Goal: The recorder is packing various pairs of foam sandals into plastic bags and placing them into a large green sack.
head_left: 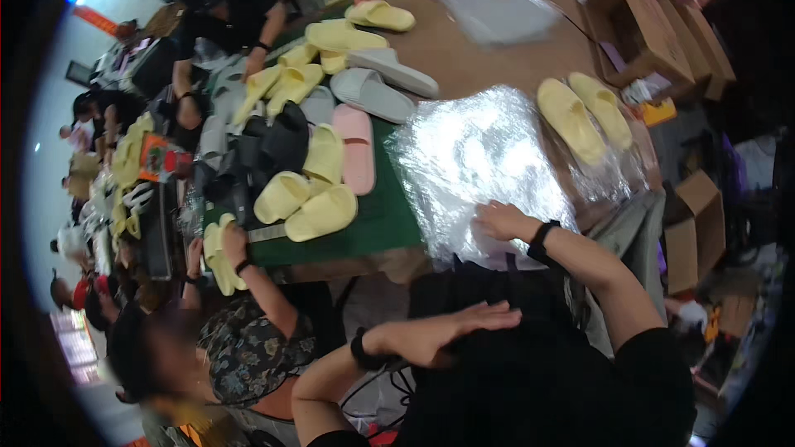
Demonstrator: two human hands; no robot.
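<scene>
A stack of shiny clear plastic bags [480,145] lies on the table in front of me. My right hand [507,221] is on the near part of the stack, its fingers curled and closed on the plastic. Held over my lap, short of the table edge, my left hand [443,335] is open and empty, with fingers stretched out flat. A pair of yellow slippers [571,120] rests on clear plastic to the right of the stack. Left of it, on a green mat [389,223], are a pink slipper [356,149], grey slippers [373,95] and several yellow slippers [323,213].
Black slippers [286,136] lie farther left in the pile. A co-worker at my left holds yellow slippers [222,255]. Across the table, another person's hands touch a yellow slipper and a plastic sheet [497,12]. Open cardboard boxes [638,33] stand at the right.
</scene>
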